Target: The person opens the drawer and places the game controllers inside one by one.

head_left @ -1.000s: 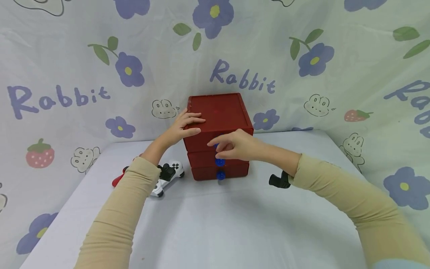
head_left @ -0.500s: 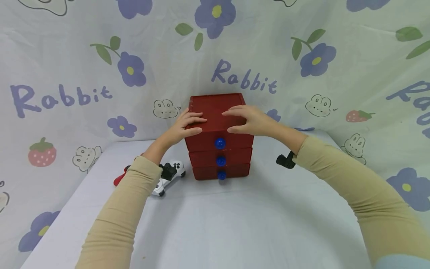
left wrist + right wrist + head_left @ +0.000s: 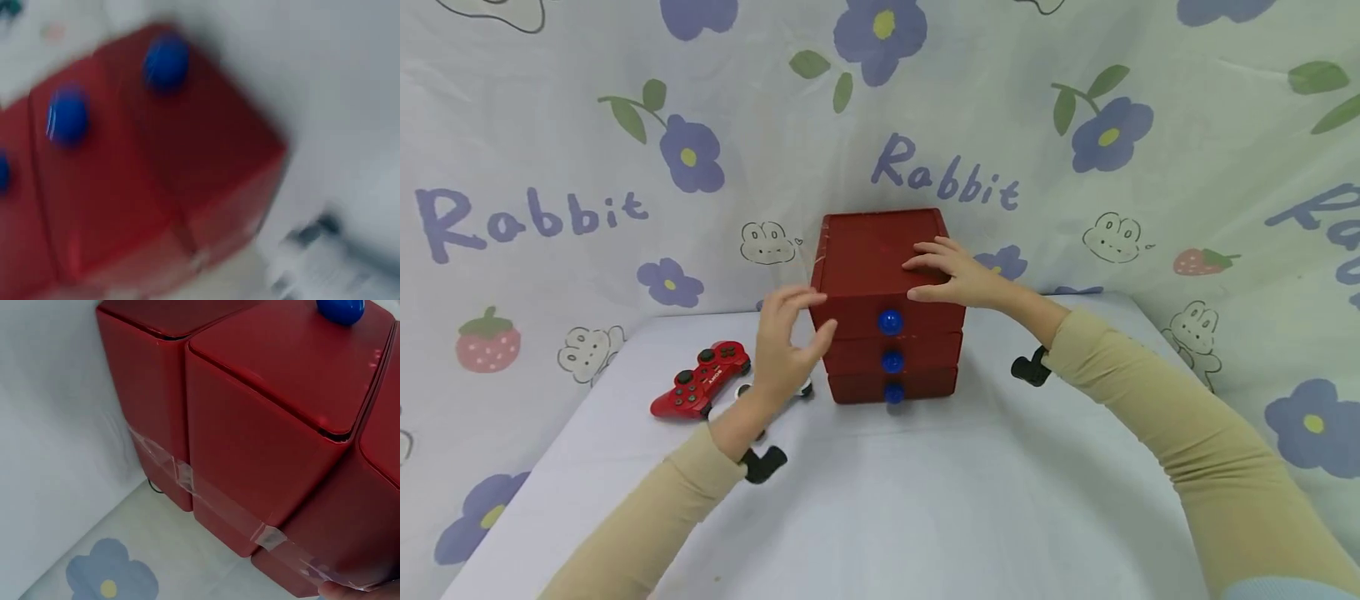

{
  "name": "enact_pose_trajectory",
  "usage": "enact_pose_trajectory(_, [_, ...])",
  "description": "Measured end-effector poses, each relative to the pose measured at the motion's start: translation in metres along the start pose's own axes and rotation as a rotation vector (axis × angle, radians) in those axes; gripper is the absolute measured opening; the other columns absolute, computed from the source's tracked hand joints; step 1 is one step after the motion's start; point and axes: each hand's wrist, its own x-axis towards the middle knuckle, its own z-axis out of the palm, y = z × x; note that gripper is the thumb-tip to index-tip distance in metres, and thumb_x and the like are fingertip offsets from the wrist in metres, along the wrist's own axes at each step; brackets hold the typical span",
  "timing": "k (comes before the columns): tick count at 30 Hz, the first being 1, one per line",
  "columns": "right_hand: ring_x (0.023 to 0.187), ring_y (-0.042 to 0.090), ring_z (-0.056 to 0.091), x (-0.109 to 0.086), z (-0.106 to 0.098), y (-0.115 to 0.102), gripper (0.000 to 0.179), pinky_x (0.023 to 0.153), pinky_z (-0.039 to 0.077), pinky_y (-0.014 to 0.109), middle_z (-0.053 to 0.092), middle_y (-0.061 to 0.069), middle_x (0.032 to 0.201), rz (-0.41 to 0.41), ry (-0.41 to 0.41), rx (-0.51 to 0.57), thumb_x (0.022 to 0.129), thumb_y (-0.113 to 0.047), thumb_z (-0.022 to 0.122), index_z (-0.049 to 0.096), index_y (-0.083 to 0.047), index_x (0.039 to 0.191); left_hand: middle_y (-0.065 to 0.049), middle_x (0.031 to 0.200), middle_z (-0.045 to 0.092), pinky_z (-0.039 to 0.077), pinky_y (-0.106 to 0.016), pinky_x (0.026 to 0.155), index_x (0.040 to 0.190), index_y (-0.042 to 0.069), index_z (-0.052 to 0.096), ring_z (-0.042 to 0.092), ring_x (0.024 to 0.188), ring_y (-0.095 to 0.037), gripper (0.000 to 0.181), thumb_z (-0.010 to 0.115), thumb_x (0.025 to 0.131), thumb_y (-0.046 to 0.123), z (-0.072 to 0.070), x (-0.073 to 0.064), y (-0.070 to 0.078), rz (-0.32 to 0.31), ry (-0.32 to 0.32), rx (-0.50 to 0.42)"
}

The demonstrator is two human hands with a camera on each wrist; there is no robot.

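Note:
A red three-drawer cabinet stands at the back of the table, all its drawers closed. Each drawer front carries a round blue knob. My right hand rests over the top right edge of the cabinet with fingers spread; a fingertip shows at the side in the right wrist view. In front of the cabinet's left corner, my left hand is raised with loosely bent fingers and nothing in it. It hides most of a white game controller, which looks blurred in the left wrist view.
A red game controller lies left of the white one. Clear tape runs along the cabinet's side. Behind the white table hangs a printed cloth with flowers and rabbits.
My right hand has gone from the upper knobs up to the cabinet's right edge. My left hand has left the cabinet's top left edge, moving down and left; the red controller now shows fully.

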Motion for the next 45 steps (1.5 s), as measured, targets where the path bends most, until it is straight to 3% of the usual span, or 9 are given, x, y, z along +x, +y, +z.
enact_pose_trajectory(2, [0.126, 0.018, -0.004, 0.000, 0.000, 0.000, 0.054, 0.096, 0.006, 0.052, 0.017, -0.001, 0.136, 0.002, 0.014, -0.004, 0.074, -0.048, 0.052, 0.043, -0.022, 0.121, -0.010, 0.091, 0.053, 0.037, -0.030, 0.074, 0.097, 0.004, 0.057, 0.047, 0.085, -0.019, 0.030, 0.063, 0.069, 0.012, 0.010, -0.022, 0.003, 0.008, -0.010, 0.015])
enact_pose_trajectory(6, [0.126, 0.019, -0.002, 0.002, 0.000, 0.001, 0.054, 0.096, 0.008, 0.051, 0.018, 0.000, 0.137, 0.001, 0.035, -0.022, 0.074, -0.049, 0.052, 0.044, -0.022, 0.120, -0.002, 0.087, 0.056, 0.042, -0.022, 0.060, 0.108, 0.016, 0.052, 0.050, 0.070, -0.010, 0.037, 0.062, 0.073, 0.017, 0.033, -0.055, 0.004, -0.259, -0.237, -0.010])
enact_pose_trajectory(8, [0.126, 0.019, -0.002, 0.003, 0.000, 0.001, 0.055, 0.096, 0.008, 0.051, 0.018, -0.001, 0.137, 0.003, 0.040, -0.025, 0.073, -0.050, 0.052, 0.044, -0.023, 0.120, 0.000, 0.088, 0.057, 0.044, -0.023, 0.058, 0.112, 0.023, 0.049, 0.052, 0.067, -0.008, 0.040, 0.061, 0.074, 0.023, 0.045, -0.061, 0.000, -0.396, -0.307, -0.040])
enact_pose_trajectory(11, [0.126, 0.019, -0.002, 0.004, 0.002, 0.002, 0.055, 0.096, 0.008, 0.051, 0.019, -0.001, 0.137, -0.001, 0.041, -0.025, 0.073, -0.051, 0.052, 0.045, -0.023, 0.119, 0.001, 0.086, 0.059, 0.046, -0.023, 0.056, 0.112, 0.026, 0.049, 0.054, 0.064, -0.008, 0.039, 0.061, 0.075, 0.025, 0.061, -0.059, -0.001, -0.476, -0.331, -0.093])
enact_pose_trajectory(17, [0.126, 0.019, -0.002, 0.002, 0.003, 0.002, 0.054, 0.096, 0.008, 0.052, 0.018, -0.001, 0.137, -0.008, 0.046, -0.005, 0.073, -0.049, 0.053, 0.045, -0.023, 0.119, 0.001, 0.076, 0.062, 0.046, -0.020, 0.055, 0.102, 0.021, 0.054, 0.056, 0.060, -0.005, 0.028, 0.061, 0.075, 0.025, 0.080, -0.050, -0.006, -0.500, -0.316, -0.153])
enact_pose_trajectory(24, [0.126, 0.018, -0.002, 0.003, 0.003, 0.001, 0.054, 0.096, 0.007, 0.052, 0.019, -0.001, 0.137, 0.001, 0.043, -0.006, 0.073, -0.049, 0.053, 0.045, -0.023, 0.119, -0.002, 0.076, 0.062, 0.047, -0.020, 0.054, 0.101, 0.015, 0.056, 0.058, 0.057, -0.009, 0.029, 0.062, 0.073, 0.024, 0.076, -0.052, -0.004, -0.491, -0.324, -0.232])
enact_pose_trajectory(32, [0.126, 0.018, -0.003, 0.002, 0.002, 0.001, 0.051, 0.096, 0.008, 0.052, 0.018, -0.002, 0.137, 0.015, 0.030, 0.012, 0.074, -0.046, 0.053, 0.045, -0.024, 0.119, -0.006, 0.088, 0.061, 0.048, -0.022, 0.062, 0.097, 0.008, 0.059, 0.059, 0.069, -0.014, 0.027, 0.065, 0.070, 0.010, 0.056, -0.057, 0.035, -0.506, -0.344, -0.286])
enact_pose_trajectory(41, [0.126, 0.017, -0.003, 0.002, 0.000, 0.001, 0.051, 0.095, 0.011, 0.052, 0.017, -0.002, 0.137, 0.019, 0.021, 0.018, 0.074, -0.045, 0.054, 0.044, -0.024, 0.120, 0.004, 0.086, 0.062, 0.047, -0.018, 0.061, 0.098, 0.021, 0.057, 0.056, 0.064, -0.002, 0.031, 0.063, 0.070, 0.030, 0.058, -0.085, 0.028, -0.432, -0.370, -0.248])
enact_pose_trajectory(45, [0.125, 0.016, -0.003, 0.001, 0.001, 0.000, 0.051, 0.095, 0.012, 0.052, 0.016, -0.002, 0.137, 0.027, 0.011, 0.021, 0.074, -0.045, 0.053, 0.043, -0.025, 0.120, 0.005, 0.085, 0.061, 0.047, -0.018, 0.062, 0.099, 0.021, 0.058, 0.056, 0.064, -0.003, 0.031, 0.063, 0.070, 0.030, 0.055, -0.089, 0.034, -0.458, -0.380, -0.275])
